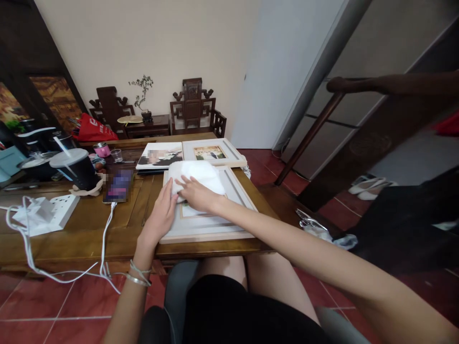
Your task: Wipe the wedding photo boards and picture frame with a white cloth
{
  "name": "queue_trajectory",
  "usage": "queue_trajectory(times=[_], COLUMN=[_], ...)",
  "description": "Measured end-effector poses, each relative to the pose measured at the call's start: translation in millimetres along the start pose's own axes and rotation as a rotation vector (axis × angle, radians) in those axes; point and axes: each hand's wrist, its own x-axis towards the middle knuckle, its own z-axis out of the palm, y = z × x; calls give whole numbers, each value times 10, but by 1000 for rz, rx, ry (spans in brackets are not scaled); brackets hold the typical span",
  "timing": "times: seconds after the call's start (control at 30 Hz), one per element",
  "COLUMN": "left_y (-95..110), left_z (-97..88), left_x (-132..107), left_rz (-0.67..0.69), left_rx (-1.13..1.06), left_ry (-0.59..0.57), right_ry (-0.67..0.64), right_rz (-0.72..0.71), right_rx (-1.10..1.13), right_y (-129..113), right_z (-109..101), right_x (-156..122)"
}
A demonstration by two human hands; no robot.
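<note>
A picture frame [211, 233] with a pale wooden border lies flat at the table's front edge. Spread over its upper part is a white cloth [199, 171], which partly hides the small picture in the middle. My right hand [197, 194] rests on the cloth with its fingers apart, pressing it down rather than gripping it. At the left side of the frame, my left hand [160, 212] lies with outstretched fingers against the border and the cloth's edge.
Behind are a second framed picture [233, 155] and a photo album [161, 152]. To the left stand a phone [119, 186] on a cable, a lidded cup [77, 169] with a straw, and a power strip [62, 210]. A wooden chair [337, 86] is at right.
</note>
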Motion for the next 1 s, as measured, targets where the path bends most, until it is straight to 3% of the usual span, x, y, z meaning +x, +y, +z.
queue_trajectory(times=[0.17, 0.33, 0.43, 0.67, 0.9, 1.0], left_y=[14, -63, -134, -223, -187, -205], left_z=[10, 70, 116, 120, 114, 141], left_x=[-7, 2, 9, 17, 21, 17], left_rz=[-36, -91, -83, -23, -37, -34], left_rx=[-42, 38, 123, 161, 188, 171], left_ry=[31, -11, -33, -62, -74, -42], right_ry=[-133, -321, -374, -262, -390, -401], right_rz=[-153, -136, -152, -110, 147, 142], right_rx=[120, 290, 349, 333, 275, 233], right_y=[-295, -247, -188, -341, 14, 13], right_z=[-268, -616, -676, -604, -700, -749], right_x=[-502, -970, -1019, -920, -1293, -1291])
